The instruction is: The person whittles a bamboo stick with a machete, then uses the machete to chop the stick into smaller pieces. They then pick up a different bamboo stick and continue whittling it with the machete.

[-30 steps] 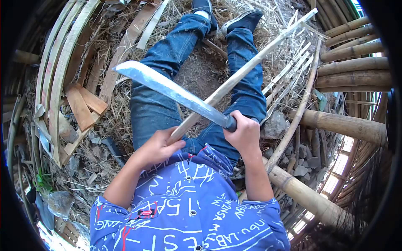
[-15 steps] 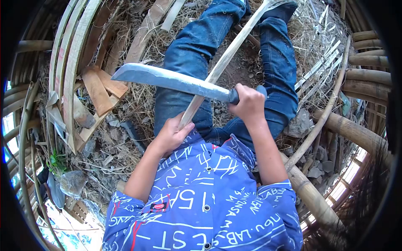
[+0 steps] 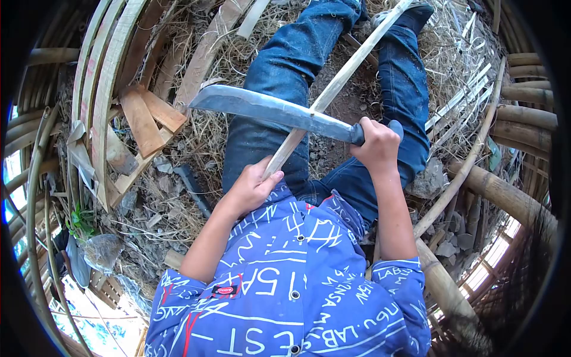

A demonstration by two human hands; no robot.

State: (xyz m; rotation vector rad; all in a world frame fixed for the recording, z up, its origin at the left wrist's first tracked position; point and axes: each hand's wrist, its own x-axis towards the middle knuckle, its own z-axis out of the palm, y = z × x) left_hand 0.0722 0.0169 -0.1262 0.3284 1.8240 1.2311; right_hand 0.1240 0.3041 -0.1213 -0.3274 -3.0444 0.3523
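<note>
My right hand [image 3: 378, 143] is closed around the dark handle of a machete [image 3: 267, 110], whose broad blade points left over my thigh. In my left hand [image 3: 257, 187] is the near end of a long, pale wooden stick [image 3: 342, 79], gripped with the thumb along it. The stick slants up and right between my legs, its far end by my shoe [image 3: 410, 16]. The blade lies across the stick and appears to touch it around its middle. My fingers hide the stick's near end and part of the handle.
Long curved wooden strips [image 3: 102, 89] and short brown board pieces [image 3: 141, 119] lie at left, near a dark tool-like object [image 3: 191, 187]. Thick bamboo poles [image 3: 505, 193] and a grey rock [image 3: 429, 178] are on the right. Straw and shavings cover the ground.
My right hand and the machete have shifted right and slightly down, and the blade crosses the stick a little farther along. My left hand still grips the stick's near end.
</note>
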